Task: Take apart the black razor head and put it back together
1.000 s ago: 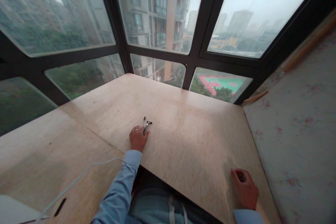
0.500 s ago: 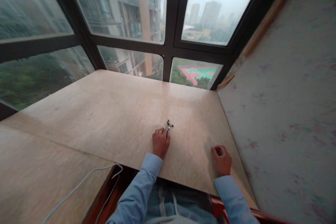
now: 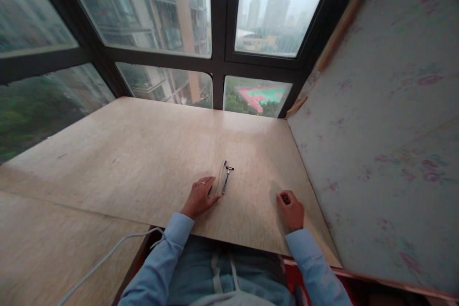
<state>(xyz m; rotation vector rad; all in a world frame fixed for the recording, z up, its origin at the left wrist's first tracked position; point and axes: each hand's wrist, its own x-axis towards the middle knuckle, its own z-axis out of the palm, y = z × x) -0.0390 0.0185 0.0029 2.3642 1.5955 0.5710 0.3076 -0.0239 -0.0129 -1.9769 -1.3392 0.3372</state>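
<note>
A razor (image 3: 226, 180) with a dark head and a slim handle lies on the pale wooden board, its head toward the window. Close along its left side is a thin, pale stick (image 3: 221, 176) with a dark tip, too small to name for certain. My left hand (image 3: 201, 196) rests just left of both, thumb and fingers apart, the thumb tip near the lower end of the razor's handle. A ring shows on one finger. Farther right, my right hand (image 3: 291, 210) lies on the board with its fingers curled in loosely; nothing shows in them.
The wooden board (image 3: 143, 143) reaches to dark window frames (image 3: 218, 57) at the back. A wall with flowered paper (image 3: 358, 162) borders it on the right. A white cable (image 3: 107, 253) runs over the near left board to a gap by my left sleeve.
My left hand has let go of the razor and stick and moved left, its fingers spreading. My right hand stays curled on the board. The view has shifted slightly to the right.
</note>
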